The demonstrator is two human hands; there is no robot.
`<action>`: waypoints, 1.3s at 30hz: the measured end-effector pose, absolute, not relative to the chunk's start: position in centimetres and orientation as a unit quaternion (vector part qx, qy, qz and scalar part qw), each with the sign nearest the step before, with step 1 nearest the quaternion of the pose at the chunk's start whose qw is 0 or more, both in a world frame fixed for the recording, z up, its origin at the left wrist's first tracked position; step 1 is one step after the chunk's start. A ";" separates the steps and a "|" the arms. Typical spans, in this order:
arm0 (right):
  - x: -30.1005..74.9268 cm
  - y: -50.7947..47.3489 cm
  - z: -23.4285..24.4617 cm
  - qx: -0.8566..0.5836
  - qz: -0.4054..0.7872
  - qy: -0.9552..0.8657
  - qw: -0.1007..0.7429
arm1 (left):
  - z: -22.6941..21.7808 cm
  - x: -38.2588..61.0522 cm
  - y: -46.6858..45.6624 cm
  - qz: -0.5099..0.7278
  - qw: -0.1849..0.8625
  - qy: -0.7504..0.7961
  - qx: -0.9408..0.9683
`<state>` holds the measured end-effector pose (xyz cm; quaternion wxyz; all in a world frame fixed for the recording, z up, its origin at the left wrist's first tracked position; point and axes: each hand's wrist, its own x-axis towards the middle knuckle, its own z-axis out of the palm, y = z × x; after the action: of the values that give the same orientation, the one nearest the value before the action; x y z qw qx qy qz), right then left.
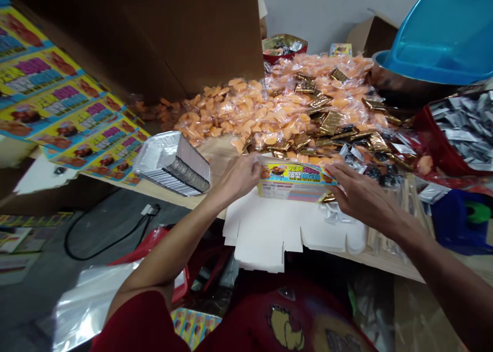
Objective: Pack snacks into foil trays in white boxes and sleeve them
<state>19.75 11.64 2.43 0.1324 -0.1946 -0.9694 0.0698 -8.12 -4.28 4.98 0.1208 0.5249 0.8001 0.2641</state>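
In the head view, you are holding a box (295, 182) between both hands, just above the near edge of the worktop (217, 154). Your left hand (239, 177) is gripping the box's left end, with the fingers curled round it and the thumb lying on top. Your right hand (360, 193) is lying against the right end with its fingers stretched nearly straight over the corner. Its thumb is hiding beneath, so you cannot tell whether it is pinching the box or only pressing on it. The box is sitting level between the two hands, its printed face turning toward you.

Directly under the box, a stack of white blanks (269, 234) is overhanging the worktop's edge. Just left of your left hand, a stack of foil trays (173, 162) is lying on its side. Beyond the box, orange packets (269, 111) are spreading in a wide heap, with gold sachets (331, 121) lying among them. Far right, silver packets (466, 126) are filling a red bag, and a blue tub (442, 34) is standing behind it. Far left, printed sheets (57, 111) are fanning out in a row.
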 end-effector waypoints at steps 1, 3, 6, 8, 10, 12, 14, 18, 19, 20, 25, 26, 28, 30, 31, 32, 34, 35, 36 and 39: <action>19.7 11.7 2.4 -0.194 0.071 -0.969 0.133 | 5.0 -8.2 -4.0 0.269 0.132 0.800 0.520; 19.7 11.8 2.3 -0.190 0.073 -0.970 0.131 | 5.2 -8.6 -3.7 0.279 0.157 0.794 0.517; 19.4 11.9 2.2 -0.187 0.073 -0.971 0.129 | 5.8 -9.4 -3.3 0.261 0.194 0.785 0.527; 19.3 11.9 2.3 -0.187 0.073 -0.971 0.130 | 6.0 -9.6 -3.3 0.228 0.191 0.793 0.532; 19.1 11.9 2.2 -0.184 0.073 -0.971 0.137 | 6.0 -9.6 -3.5 0.189 0.161 0.809 0.532; 19.2 12.0 2.1 -0.175 0.076 -0.971 0.148 | 5.9 -9.6 -3.9 0.164 0.139 0.819 0.532; 19.3 12.0 1.9 -0.166 0.081 -0.969 0.163 | 5.7 -9.5 -4.2 0.168 0.151 0.815 0.533; 19.6 12.1 1.4 -0.159 0.088 -0.966 0.186 | 5.2 -9.7 -4.3 0.210 0.175 0.800 0.534; 19.6 12.2 1.4 -0.159 0.090 -0.965 0.187 | 5.1 -9.8 -4.3 0.216 0.177 0.799 0.533; 19.6 12.2 1.4 -0.158 0.093 -0.965 0.186 | 5.0 -9.8 -4.2 0.222 0.182 0.795 0.534; 19.8 12.0 1.3 -0.158 0.106 -0.963 0.192 | 4.9 -9.9 -4.1 0.237 0.238 0.776 0.534; 19.8 11.9 1.3 -0.158 0.110 -0.962 0.195 | 4.9 -9.7 -4.2 0.242 0.244 0.776 0.529; 20.0 11.7 1.2 -0.157 0.117 -0.960 0.199 | 4.6 -9.3 -4.5 0.273 0.254 0.770 0.518; 20.1 11.6 1.0 -0.154 0.119 -0.959 0.206 | 4.2 -8.9 -4.9 0.319 0.272 0.747 0.515; 20.2 11.6 0.8 -0.151 0.120 -0.958 0.211 | 4.0 -8.8 -5.1 0.339 0.284 0.732 0.518; 20.3 11.7 0.7 -0.148 0.124 -0.957 0.215 | 3.8 -8.8 -5.2 0.354 0.297 0.718 0.521; 20.3 11.8 0.6 -0.141 0.131 -0.956 0.223 | 3.6 -8.7 -5.5 0.374 0.316 0.700 0.520; 20.3 11.9 0.5 -0.139 0.132 -0.955 0.225 | 3.5 -8.7 -5.5 0.388 0.324 0.693 0.514; 20.3 11.9 0.5 -0.137 0.132 -0.955 0.227 | 3.5 -8.6 -5.6 0.408 0.336 0.683 0.504; 20.1 11.8 0.5 -0.135 0.122 -0.955 0.235 | 3.1 -8.2 -5.6 0.485 0.421 0.608 0.468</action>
<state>20.15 11.84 0.49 0.2351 -0.1347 -0.9549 0.1216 -8.16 -5.56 3.06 0.4206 0.4676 0.6079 0.4846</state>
